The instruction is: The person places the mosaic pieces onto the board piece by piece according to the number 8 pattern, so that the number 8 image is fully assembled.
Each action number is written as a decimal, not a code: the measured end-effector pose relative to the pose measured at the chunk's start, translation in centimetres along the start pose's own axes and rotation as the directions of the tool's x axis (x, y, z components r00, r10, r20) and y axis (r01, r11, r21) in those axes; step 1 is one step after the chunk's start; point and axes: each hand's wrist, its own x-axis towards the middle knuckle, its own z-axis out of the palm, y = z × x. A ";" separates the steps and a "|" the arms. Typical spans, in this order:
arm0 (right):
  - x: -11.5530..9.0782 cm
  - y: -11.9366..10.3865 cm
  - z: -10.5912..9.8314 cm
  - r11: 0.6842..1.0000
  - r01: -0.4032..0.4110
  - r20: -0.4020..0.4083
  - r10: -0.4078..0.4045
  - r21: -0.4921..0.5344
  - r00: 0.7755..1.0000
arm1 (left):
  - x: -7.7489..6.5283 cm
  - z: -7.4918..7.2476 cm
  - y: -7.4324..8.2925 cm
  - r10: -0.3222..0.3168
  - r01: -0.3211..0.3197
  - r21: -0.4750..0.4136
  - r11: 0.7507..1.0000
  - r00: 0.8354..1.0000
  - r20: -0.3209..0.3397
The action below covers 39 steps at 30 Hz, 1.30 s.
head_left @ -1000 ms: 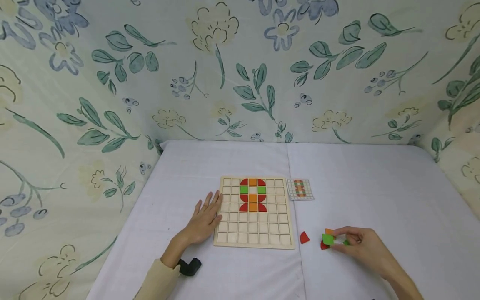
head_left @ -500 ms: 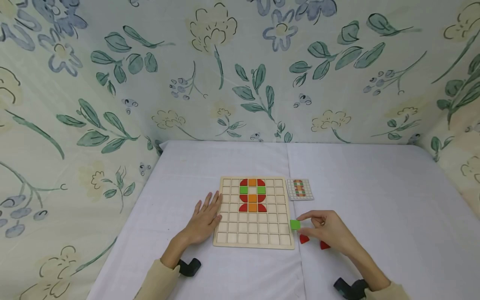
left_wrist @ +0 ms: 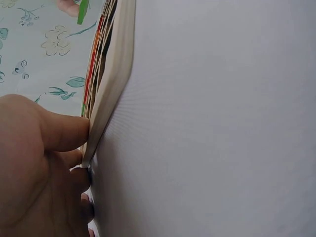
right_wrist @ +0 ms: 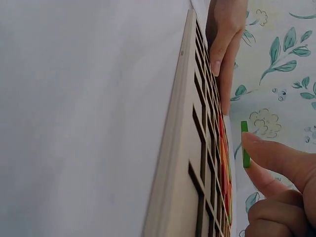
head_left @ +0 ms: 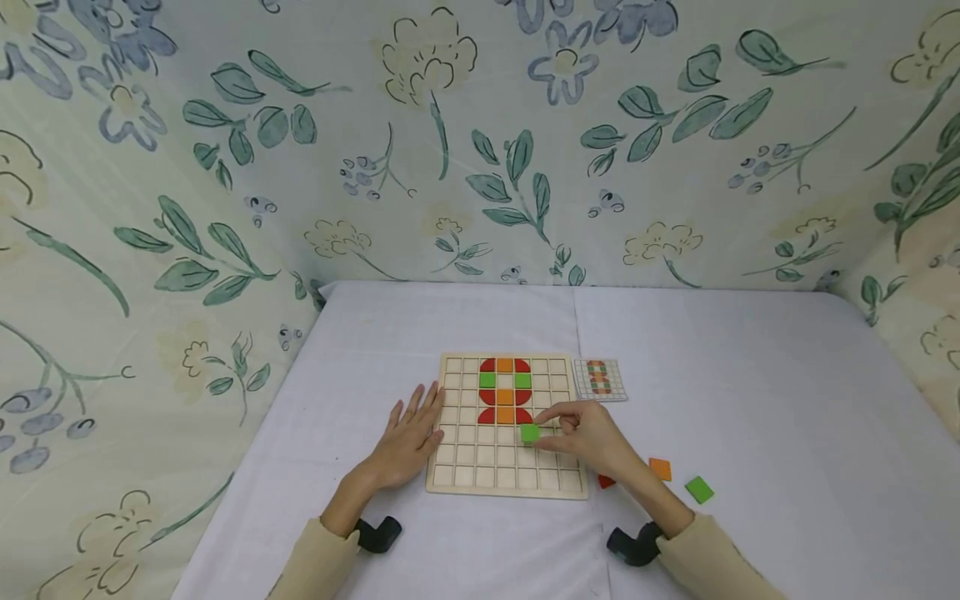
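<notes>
Between the thumb and index finger of my right hand [head_left: 588, 437] is a green square tile [head_left: 530, 433], pinched by its edges over the wooden grid board [head_left: 465, 477]. The right wrist view has this tile [right_wrist: 245, 143] edge-on, raised off the grid. In the head view it overlaps a cell just below the lowest red piece on the right. My left hand [head_left: 405, 442] rests along the board's left edge with extended fingers, its thumb [left_wrist: 66, 132] against the side. Red rounded pieces [head_left: 487, 415], orange squares [head_left: 506, 397] and green squares [head_left: 487, 380] fill cells in the upper middle.
A small pattern card [head_left: 600, 379] lies by the board's upper right corner. Loose on the white cloth at right are an orange tile [head_left: 660, 469], a green tile [head_left: 699, 489] and a red piece [head_left: 606, 482], partly covered by my right arm. Floral fabric [head_left: 480, 167] hangs behind.
My right hand has picked the green tile from the loose pieces at right and carried it left over the board. My left hand has stayed at the board's edge.
</notes>
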 end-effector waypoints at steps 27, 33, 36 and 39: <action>2.7 -2.2 5.8 0.999 -0.016 -0.006 0.015 -0.045 1.000 | 0.0 -0.1 -0.1 0.012 -0.012 -0.001 1.000 1.000 -0.002; 2.7 -2.2 6.2 0.998 0.012 -0.018 -0.013 -0.055 1.000 | 0.0 -0.1 -0.2 0.017 -0.017 -0.020 1.000 1.000 -0.012; 2.6 -2.1 6.2 0.998 0.024 -0.024 -0.026 -0.058 0.999 | 0.0 0.0 -0.3 0.018 -0.019 -0.028 0.999 1.000 -0.015; 2.5 -2.1 6.2 0.998 0.035 -0.030 -0.036 -0.054 0.999 | 0.0 0.0 -0.2 0.016 -0.016 -0.022 1.000 1.000 -0.010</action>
